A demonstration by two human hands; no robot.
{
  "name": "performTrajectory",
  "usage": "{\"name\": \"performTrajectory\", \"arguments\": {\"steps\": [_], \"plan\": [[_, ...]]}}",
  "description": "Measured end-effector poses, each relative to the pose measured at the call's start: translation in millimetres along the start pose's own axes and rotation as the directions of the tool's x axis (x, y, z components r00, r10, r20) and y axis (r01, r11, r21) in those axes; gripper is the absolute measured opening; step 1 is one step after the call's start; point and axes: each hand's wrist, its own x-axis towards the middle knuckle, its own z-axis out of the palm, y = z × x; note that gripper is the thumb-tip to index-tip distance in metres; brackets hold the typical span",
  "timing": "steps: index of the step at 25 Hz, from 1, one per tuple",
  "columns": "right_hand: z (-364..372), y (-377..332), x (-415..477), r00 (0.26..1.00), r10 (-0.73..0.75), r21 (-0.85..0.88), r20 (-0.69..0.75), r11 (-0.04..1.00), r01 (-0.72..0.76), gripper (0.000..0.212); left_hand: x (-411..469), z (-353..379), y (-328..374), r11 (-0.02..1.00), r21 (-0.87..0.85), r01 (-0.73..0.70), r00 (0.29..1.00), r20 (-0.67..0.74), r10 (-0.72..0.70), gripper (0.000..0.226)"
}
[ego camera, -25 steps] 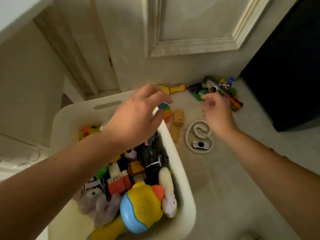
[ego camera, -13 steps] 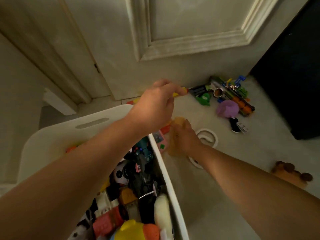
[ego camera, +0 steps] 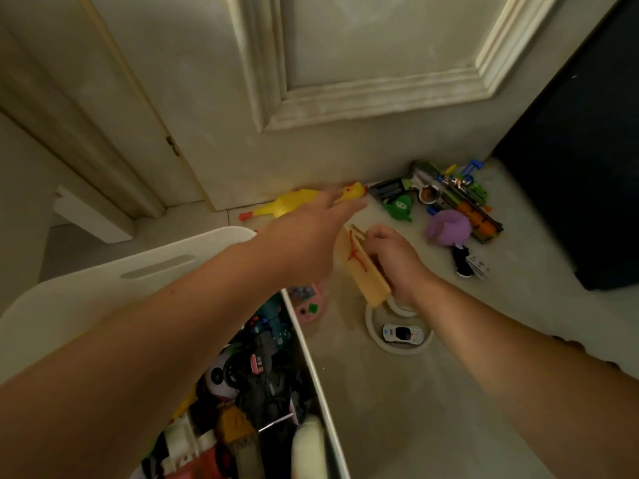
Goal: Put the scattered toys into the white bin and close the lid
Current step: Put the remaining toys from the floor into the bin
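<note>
A pale panelled door (ego camera: pixel 345 63) fills the top of the view, and below it at the lower left stands the white bin (ego camera: pixel 103 281), open and heaped with toys, on a light floor (ego camera: pixel 397 392). A dark piece of furniture (ego camera: pixel 587 167) closes off the right side. The left hand (ego camera: pixel 311 236) reaches out past the bin's far corner with its fingers (ego camera: pixel 349 203) stretched flat over the neck of a yellow rubber chicken (ego camera: pixel 287 207) that lies along the foot of the door; whether they touch it I cannot tell. The right hand (ego camera: pixel 394 264) has its fingers curled round a flat tan toy (ego camera: pixel 363 271), held tilted above the floor just right of the bin. Further right, near the dark furniture, lie a toy gun (ego camera: pixel 460 202) with orange darts, a purple soft toy (ego camera: pixel 447 227) and a green figure (ego camera: pixel 401 207) — all close together. A pink toy (ego camera: pixel 307 305) sits just beside the bin wall, and a white ring (ego camera: pixel 375 335) on the floor encircles a small white car (ego camera: pixel 403 333).
</note>
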Motion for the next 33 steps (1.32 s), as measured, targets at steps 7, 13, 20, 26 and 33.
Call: {"name": "performTrajectory", "arguments": {"steps": [7, 13, 20, 26, 33], "plan": [[-24, -19, -5, 0.969, 0.080, 0.335, 0.232, 0.929, -0.157, 0.027, 54, 21, 21, 0.962, 0.254, -0.096, 0.995, 0.059, 0.084, 0.070], [-104, 23, 58, 0.832, -0.477, -0.853, -0.284, 0.522, 0.008, 0.041, 79, 28, 17, 0.988, -0.071, 0.140, 0.989, 0.057, -0.136, 0.033], [-118, 50, 89, 0.887, -0.377, -0.748, -0.266, 0.661, 0.057, 0.046, 80, 33, 15, 0.982, -0.108, 0.157, 0.984, 0.099, -0.147, 0.036], [-104, 40, 107, 0.855, -0.472, -0.856, -0.215, 0.512, 0.067, 0.052, 82, 34, 13, 0.973, -0.121, 0.198, 0.978, 0.092, -0.187, 0.033], [-95, 21, 129, 0.930, -0.368, -0.923, -0.028, 0.367, 0.117, 0.053, 83, 37, 16, 0.967, -0.150, 0.206, 0.977, 0.083, -0.195, 0.033]]}}
